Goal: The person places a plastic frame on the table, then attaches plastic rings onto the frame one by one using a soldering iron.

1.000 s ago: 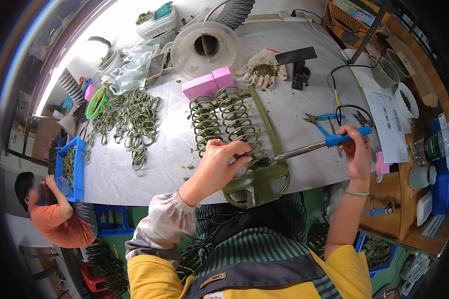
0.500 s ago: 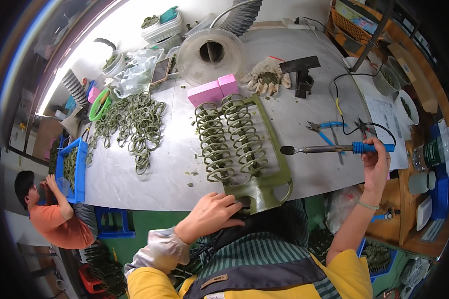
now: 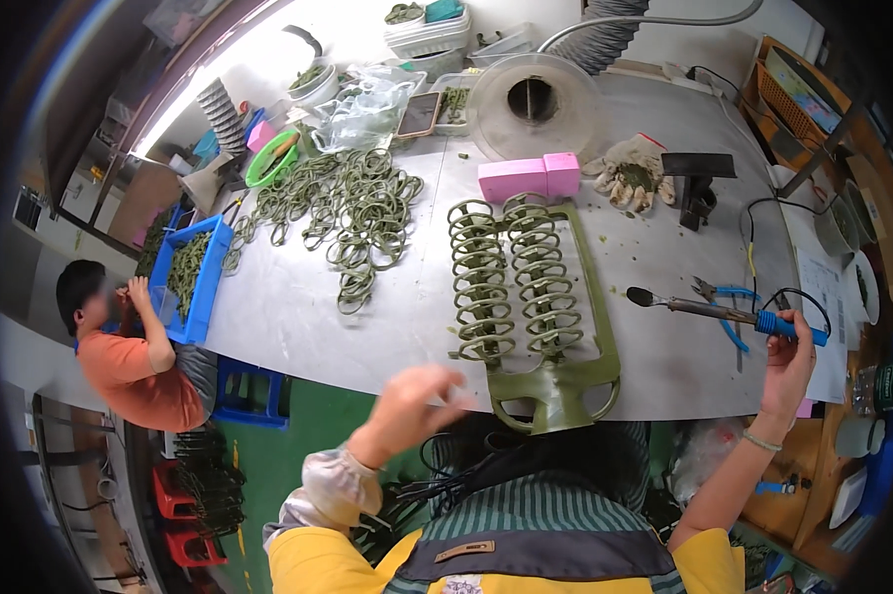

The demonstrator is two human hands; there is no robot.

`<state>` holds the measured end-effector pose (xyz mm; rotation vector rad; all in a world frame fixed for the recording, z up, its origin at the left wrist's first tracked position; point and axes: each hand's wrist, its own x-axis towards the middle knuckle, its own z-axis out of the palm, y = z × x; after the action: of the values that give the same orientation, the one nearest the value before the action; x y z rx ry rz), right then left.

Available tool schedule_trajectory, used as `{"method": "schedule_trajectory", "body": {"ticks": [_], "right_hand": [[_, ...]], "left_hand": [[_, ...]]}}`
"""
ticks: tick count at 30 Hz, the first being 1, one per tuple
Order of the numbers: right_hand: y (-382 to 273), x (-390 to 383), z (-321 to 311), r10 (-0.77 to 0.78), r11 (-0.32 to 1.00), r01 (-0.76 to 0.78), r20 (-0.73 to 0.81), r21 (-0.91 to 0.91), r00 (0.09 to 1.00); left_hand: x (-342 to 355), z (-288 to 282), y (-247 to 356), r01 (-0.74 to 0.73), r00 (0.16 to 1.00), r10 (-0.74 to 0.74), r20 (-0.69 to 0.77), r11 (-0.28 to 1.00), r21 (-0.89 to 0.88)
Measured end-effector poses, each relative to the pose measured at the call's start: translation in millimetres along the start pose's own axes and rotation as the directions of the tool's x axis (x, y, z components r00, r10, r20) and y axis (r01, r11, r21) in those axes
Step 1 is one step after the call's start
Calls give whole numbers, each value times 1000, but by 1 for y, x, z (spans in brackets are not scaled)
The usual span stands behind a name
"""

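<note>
My left hand (image 3: pixel 407 411), blurred, is off the lower left of an olive-green moulded frame (image 3: pixel 595 297), which carries two rows of rings (image 3: pixel 476 277). I cannot make out whether its fingers hold anything. To the right, my right hand (image 3: pixel 785 361) grips the blue handle of a long metal tool (image 3: pixel 699 307) with a dark flattened tip, held out beyond the frame. A black cord runs from its handle. Blue-handled cutters (image 3: pixel 729 317) lie beneath the tool. Pink blocks (image 3: pixel 516 178) sit behind the frame, beside a soiled glove (image 3: pixel 630 173).
Loose green rings (image 3: pixel 352 213) are heaped at the left. Further left a co-worker (image 3: pixel 130 356) in orange works by a blue crate (image 3: pixel 209 287). A funnel hood (image 3: pixel 496 109), black stand (image 3: pixel 697 198) and phone (image 3: pixel 419 114) stand or lie at the back; containers line the right (image 3: pixel 857 287).
The tool's tip has left the rings and swung rightward with my right hand. My left hand has moved down from the rings, then off the frame leftward. The camera view has shifted.
</note>
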<state>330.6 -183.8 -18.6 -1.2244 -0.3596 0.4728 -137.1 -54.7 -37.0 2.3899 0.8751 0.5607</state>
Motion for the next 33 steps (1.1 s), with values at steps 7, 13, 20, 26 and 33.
{"method": "schedule_trajectory", "body": {"ticks": [7,13,20,26,33], "right_hand": [[3,1,22,10,1000,-10,25,12,1000],[2,-2,27,17,1000,-17,37,-2,999],[4,2,27,23,1000,-23,41,14,999],[8,10,37,4,1000,-5,77,12,997],[28,29,65,22,998,-30,131,56,991]], "left_hand": [[8,-60,-137,374,885,-91,-456,723,581],[31,-46,-139,240,931,-52,-362,833,499],[36,-31,-107,240,923,-224,-313,971,15],[74,-66,-77,361,857,-501,-119,749,-556],[183,-43,-23,111,991,-134,-20,887,-447]]}}
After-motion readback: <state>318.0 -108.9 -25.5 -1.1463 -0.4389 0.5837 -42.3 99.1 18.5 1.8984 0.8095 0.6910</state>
